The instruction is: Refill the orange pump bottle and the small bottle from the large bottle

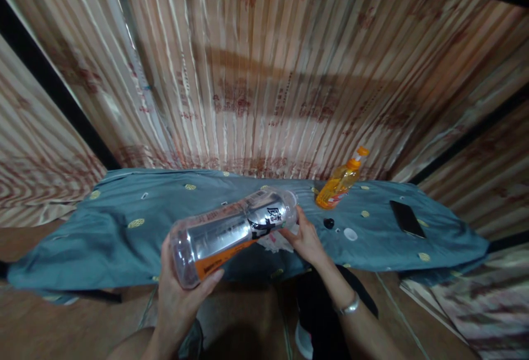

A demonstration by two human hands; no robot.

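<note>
A large clear plastic bottle (231, 233) with a silver and orange label is held tilted above the cloth, its base toward the lower left and its neck toward the upper right. My left hand (177, 288) wraps round the base end, thumb along the near side. At the neck end, the fingers of my right hand (306, 236) close on the bottle; a silver bracelet is on that wrist. Beneath the bottle and partly hidden by it lies a crumpled whitish piece (275, 243), perhaps plastic or paper. Inside the bottle I make out no liquid.
A blue-green cloth (136, 205) covers the low table. Right of the bottle stand an orange-capped bottle of yellow-orange liquid (336, 184), a small black piece (328, 223), a white disc (350, 234) and a dark phone (407, 219). Patterned curtains (248, 73) hang behind.
</note>
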